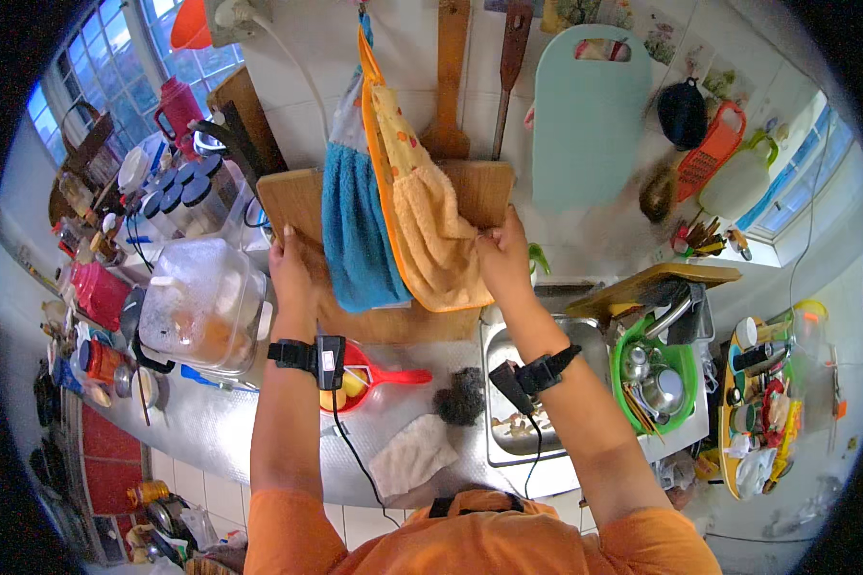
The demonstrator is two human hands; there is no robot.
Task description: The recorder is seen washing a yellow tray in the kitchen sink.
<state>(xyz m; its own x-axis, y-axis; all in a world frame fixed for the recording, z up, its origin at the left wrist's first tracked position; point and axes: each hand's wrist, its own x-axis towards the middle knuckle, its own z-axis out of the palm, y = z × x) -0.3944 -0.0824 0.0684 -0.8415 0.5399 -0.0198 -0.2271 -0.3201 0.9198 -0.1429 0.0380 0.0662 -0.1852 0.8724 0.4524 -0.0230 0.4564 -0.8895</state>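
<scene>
Both my hands hold a wooden board against the tiled wall. My left hand grips the left edge of the wooden board. At the right edge, my right hand has its fingers closed on the board, touching the orange hand towel. That towel and a blue hand towel hang in front of the board and hide its middle. Below the board, a red strainer with yellow pieces in it stands on the metal counter, partly hidden by my left wrist.
Right of centre is a metal sink with scraps inside, beside a green basin of utensils. A white cloth and a dark scrubber lie on the counter. A clear lidded container stands left; a pale green cutting board hangs above.
</scene>
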